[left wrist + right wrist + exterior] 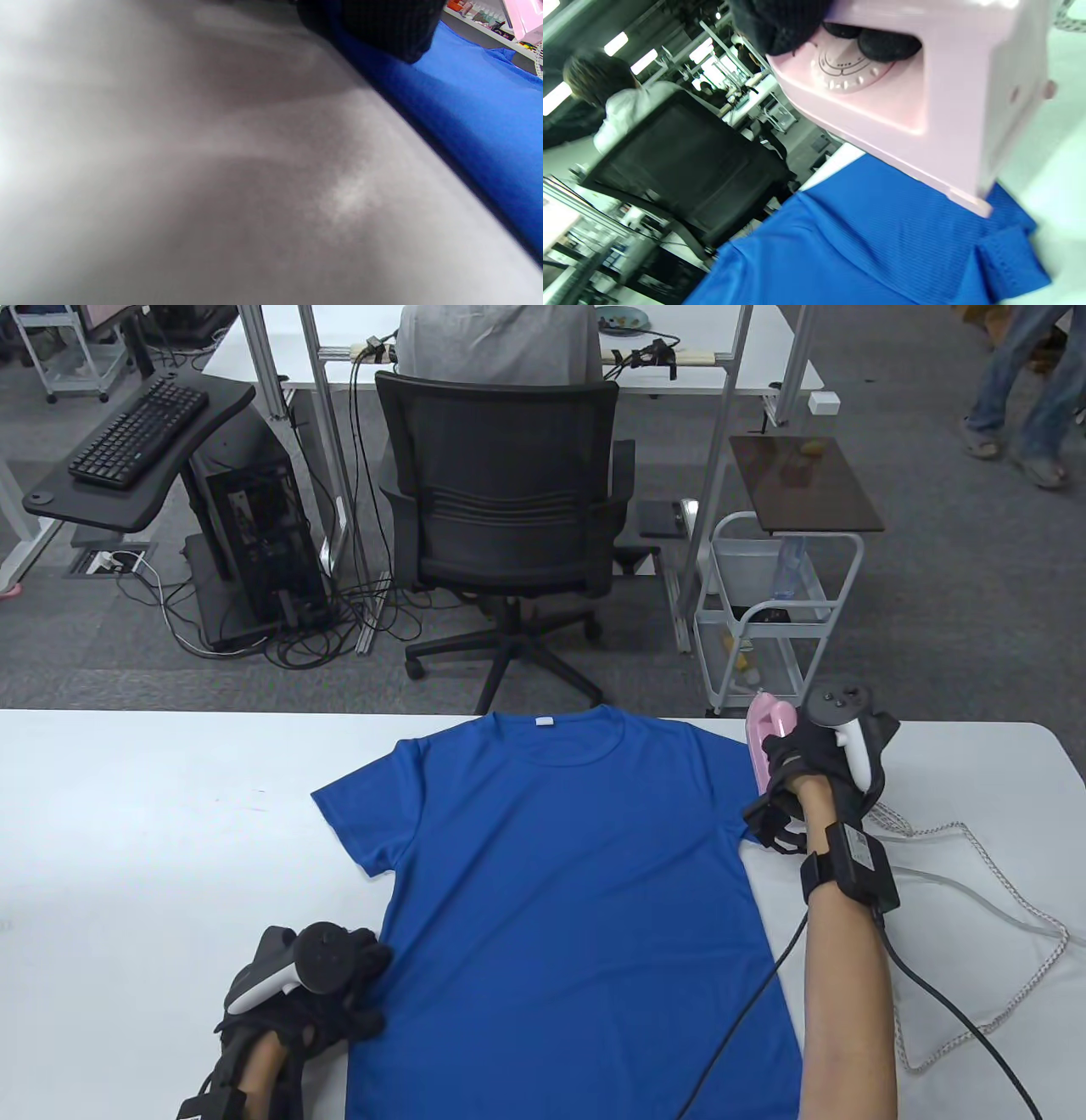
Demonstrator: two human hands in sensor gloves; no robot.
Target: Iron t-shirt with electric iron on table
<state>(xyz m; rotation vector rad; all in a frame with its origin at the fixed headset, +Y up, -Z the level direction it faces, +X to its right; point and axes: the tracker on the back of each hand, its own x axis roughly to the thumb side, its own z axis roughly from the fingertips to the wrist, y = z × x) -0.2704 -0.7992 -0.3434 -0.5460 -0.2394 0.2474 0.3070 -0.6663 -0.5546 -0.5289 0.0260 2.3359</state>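
Note:
A blue t-shirt (pixel 577 891) lies flat on the white table (pixel 153 831), collar towards the far edge. My right hand (pixel 793 768) grips the handle of a pink electric iron (pixel 768 729) over the shirt's right sleeve. In the right wrist view my gloved fingers (pixel 882 42) wrap the iron (pixel 925 110) above the blue sleeve (pixel 891 245). My left hand (pixel 339 984) rests at the shirt's lower left edge, fingers touching the fabric. The left wrist view shows the table (pixel 191 169), the shirt (pixel 479 118) and a gloved fingertip (pixel 382 25).
The iron's white braided cord (pixel 1001 916) loops over the table's right side, and a black cable (pixel 933 1001) runs from my right wrist. Beyond the far edge stand a black office chair (pixel 501 509) and a white trolley (pixel 772 602).

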